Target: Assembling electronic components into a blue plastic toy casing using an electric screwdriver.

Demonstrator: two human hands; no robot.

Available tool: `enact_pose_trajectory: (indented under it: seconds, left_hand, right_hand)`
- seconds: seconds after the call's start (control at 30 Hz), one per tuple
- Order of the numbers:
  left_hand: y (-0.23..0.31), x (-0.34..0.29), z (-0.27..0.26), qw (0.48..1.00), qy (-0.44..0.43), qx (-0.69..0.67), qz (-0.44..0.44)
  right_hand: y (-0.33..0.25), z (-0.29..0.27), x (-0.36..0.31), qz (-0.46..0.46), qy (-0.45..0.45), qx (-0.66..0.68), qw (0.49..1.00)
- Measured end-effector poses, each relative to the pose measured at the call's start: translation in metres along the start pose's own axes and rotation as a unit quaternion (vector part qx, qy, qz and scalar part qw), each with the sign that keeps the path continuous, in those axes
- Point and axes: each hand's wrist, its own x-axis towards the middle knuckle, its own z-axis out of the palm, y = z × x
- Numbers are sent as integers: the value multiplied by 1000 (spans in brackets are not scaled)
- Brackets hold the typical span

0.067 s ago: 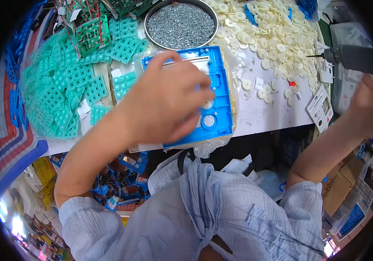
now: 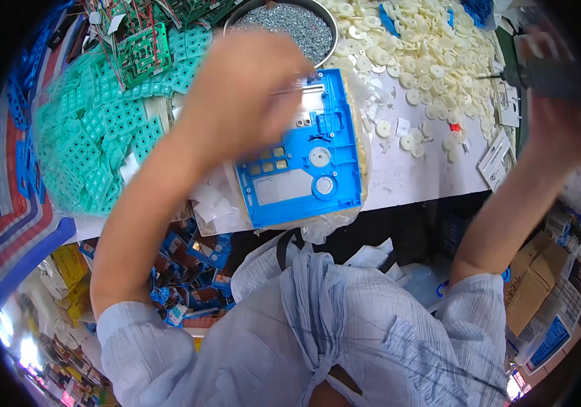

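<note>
My left hand (image 2: 246,95) is over the upper left part of a blue plastic casing (image 2: 344,136), close to the near rim of a round metal bowl (image 2: 336,42) filled with small screws (image 2: 283,27). It is blurred, and its fingertips are hidden. The casing lies open side up, with a cream disc (image 2: 319,157) in one of its round seats. At the far right, my right hand (image 2: 565,132) is closed around a dark electric screwdriver (image 2: 555,80), whose thin bit points left. That hand is smeared too.
Green rubber keypads (image 2: 110,129) are heaped at the left, below wired green circuit boards (image 2: 144,54). Cream plastic discs (image 2: 433,47) pile up at the back right. White printed cards (image 2: 497,159) lie at the table's right. More blue casings (image 2: 199,271) sit below the table edge.
My left hand has moved up and away from the casing's round seats, uncovering the disc. My right hand has risen onto the screwdriver from below it.
</note>
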Motion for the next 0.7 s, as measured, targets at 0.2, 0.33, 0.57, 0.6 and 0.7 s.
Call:
enact_pose_trajectory:
  seconds: [0.2,0.33,0.57,0.6,0.7]
  left_hand:
    - [-51,32,21,971,-17,233,-54]
    - [-51,38,24,964,-13,262,-46]
    - [-3,34,-12,959,-96,-197,-182]
    - [11,24,-13,950,-106,-259,-138]
    - [70,-16,-16,960,-120,-224,-116]
  right_hand:
    - [40,-20,1,127,-261,95,952]
    - [41,-1,-17,113,-261,58,957]
    - [10,24,-38,128,-282,31,950]
    - [10,22,-45,127,-300,74,942]
    - [12,45,-77,164,-313,182,918]
